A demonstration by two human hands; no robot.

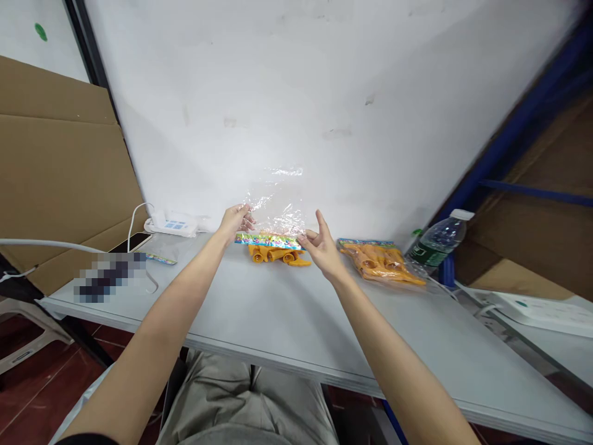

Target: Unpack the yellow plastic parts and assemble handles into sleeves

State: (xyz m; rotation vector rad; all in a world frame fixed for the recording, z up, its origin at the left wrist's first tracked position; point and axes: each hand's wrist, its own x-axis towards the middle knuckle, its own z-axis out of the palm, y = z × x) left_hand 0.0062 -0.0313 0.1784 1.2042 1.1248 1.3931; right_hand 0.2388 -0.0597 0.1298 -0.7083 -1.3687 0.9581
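Observation:
Between my two hands a clear plastic bag [278,201] is held up, its colourful printed header strip [269,241] along the lower edge. My left hand [236,222] pinches the bag's left side. At the right end of the strip, my right hand [322,244] grips the corner between thumb and fingers, with one finger raised. Behind and just below the strip, several orange plastic pieces with round holes [278,255] lie on the table, partly hidden by it. To the right rests a filled bag of similar orange pieces [382,262], with the same kind of header.
A water bottle [440,241] leans at the right by a blue frame post. White power strips [171,224] [542,312] lie at left and right. A phone [131,243], a blurred patch and another printed strip [160,259] are at the left, near cardboard [60,167].

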